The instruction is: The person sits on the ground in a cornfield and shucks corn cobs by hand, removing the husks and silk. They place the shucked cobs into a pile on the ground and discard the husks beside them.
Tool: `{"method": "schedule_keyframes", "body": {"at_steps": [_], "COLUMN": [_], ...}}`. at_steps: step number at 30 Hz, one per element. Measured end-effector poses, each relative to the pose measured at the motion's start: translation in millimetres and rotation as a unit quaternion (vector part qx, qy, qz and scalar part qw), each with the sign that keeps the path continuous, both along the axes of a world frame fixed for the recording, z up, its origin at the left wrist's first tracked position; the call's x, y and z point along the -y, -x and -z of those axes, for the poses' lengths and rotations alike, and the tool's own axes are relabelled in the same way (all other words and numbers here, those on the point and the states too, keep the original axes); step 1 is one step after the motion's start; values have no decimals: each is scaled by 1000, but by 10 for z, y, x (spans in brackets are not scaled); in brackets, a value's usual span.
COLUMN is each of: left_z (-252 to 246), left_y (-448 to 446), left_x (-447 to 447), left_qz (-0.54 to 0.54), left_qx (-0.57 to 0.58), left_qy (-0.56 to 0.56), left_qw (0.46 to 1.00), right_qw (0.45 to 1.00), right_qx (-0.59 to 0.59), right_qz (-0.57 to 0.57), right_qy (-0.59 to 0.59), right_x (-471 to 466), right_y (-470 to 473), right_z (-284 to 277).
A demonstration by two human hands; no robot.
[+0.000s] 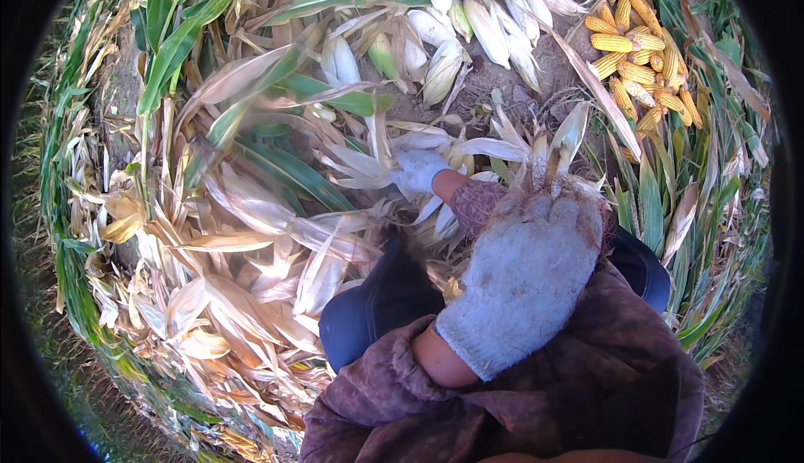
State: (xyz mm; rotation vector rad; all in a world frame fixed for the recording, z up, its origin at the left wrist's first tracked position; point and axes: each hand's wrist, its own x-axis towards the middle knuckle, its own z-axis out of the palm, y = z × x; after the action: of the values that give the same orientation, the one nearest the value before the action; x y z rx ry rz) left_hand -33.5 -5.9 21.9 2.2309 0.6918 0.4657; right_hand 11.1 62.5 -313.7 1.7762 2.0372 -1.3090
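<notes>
My left hand [534,268], in a soiled white knit glove, is close to the camera with its back turned up. Its fingers curl over a corn husk [570,136] with brown silk [568,188] clinging around them; whether a cob is inside is hidden. Beneath it and farther off, my right hand [418,171], also gloved, reaches to the left with its forearm passing under the left hand. Pale husk leaves [355,161] fan out from its fingers, which are closed on them. My knees [377,306] are bent below, in dark trousers.
Bare yellow corn cobs [641,54] are heaped at the upper right. Several ears still in husk [493,32] rest on the soil [408,108] ahead. Dry husks [239,312] pile up on the left, and green corn stalks [164,35] stand or lie around the edges.
</notes>
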Motion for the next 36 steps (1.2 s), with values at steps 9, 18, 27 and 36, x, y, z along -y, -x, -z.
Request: {"method": "schedule_keyframes", "body": {"at_steps": [9, 18, 27, 36], "left_z": [-15, -47, -47, -22], "left_y": [36, 88, 41, -121], "left_x": [-143, -211, -175, -76], "left_qz": [9, -32, -28, -51], "left_qx": [-94, -124, -116, -51], "left_qy": [-31, -39, -22, -34], "left_qw": [995, 991, 993, 997], "right_qw": [971, 898, 925, 975], "right_qx": [-154, 171, 337, 65], "right_qz": [63, -7, 12, 191], "right_qy": [-174, -406, -173, -96], "right_x": [-658, -1575, -1122, -802], "right_y": [-548, -1531, -1600, -1758], "right_z": [-296, 191, -56, -871]}}
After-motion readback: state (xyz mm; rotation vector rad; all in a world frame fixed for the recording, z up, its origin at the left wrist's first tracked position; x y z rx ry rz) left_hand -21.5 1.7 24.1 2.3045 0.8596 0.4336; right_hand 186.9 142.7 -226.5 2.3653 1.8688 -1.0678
